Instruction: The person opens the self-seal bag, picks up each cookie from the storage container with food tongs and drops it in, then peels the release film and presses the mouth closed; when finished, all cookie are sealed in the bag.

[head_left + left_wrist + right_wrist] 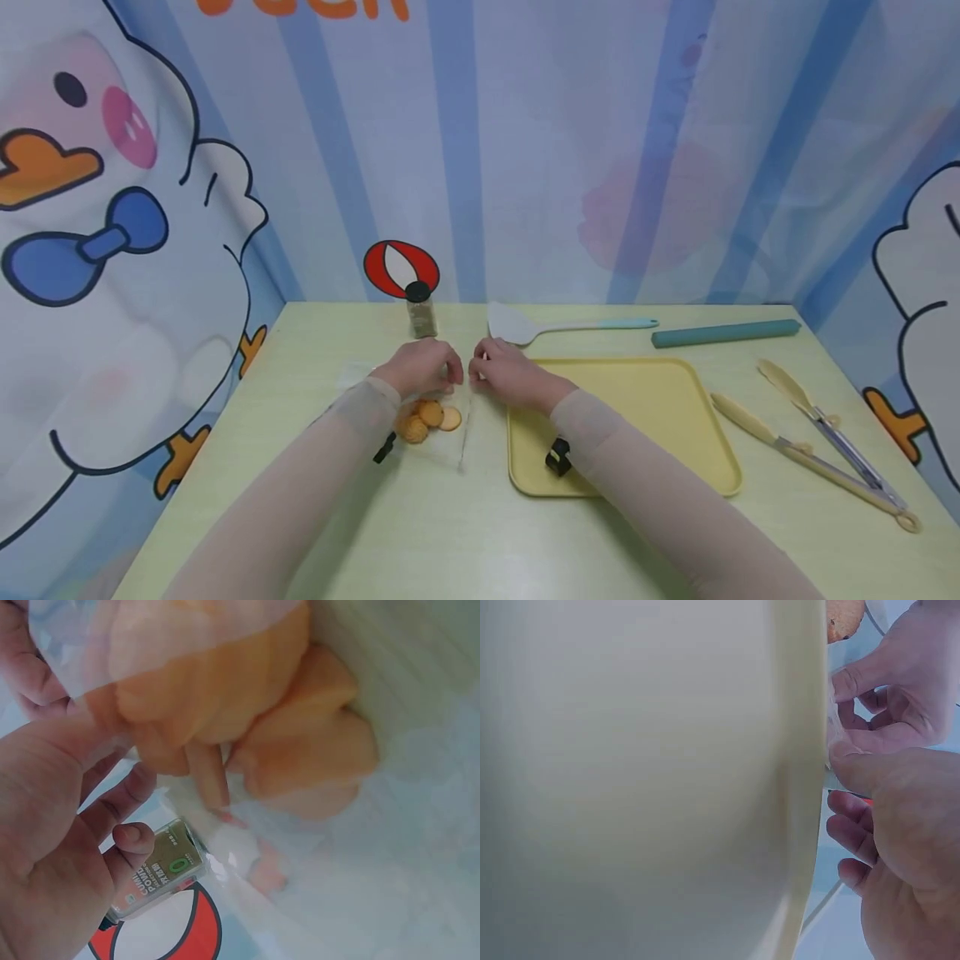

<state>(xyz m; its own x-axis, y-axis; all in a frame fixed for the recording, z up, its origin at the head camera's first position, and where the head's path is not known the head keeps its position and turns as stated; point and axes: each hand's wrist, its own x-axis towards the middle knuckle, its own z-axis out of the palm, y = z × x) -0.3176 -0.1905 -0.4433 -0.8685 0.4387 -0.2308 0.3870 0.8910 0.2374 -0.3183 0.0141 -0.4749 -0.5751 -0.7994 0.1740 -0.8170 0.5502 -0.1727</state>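
Note:
A clear plastic bag (448,454) lies on the table between my hands, with several round golden cookies (430,413) inside. My left hand (422,367) pinches the bag's edge near its far end. In the right wrist view, thin plastic runs from the left hand (907,690) to the right hand (907,832), whose thumb and forefinger pinch it too. The right hand (517,379) is over the left rim of a yellow tray (637,425). Cookies (307,757) behind plastic fill the upper left wrist view. Beyond the left hand stands a cumin powder jar (422,317) with a black lid.
A white turner (513,325) with a light blue handle lies behind the tray. To its right is a long teal roll (726,333). Spread tongs (840,446) with cream-coloured tips lie right of the tray. A printed curtain (510,150) hangs behind the table.

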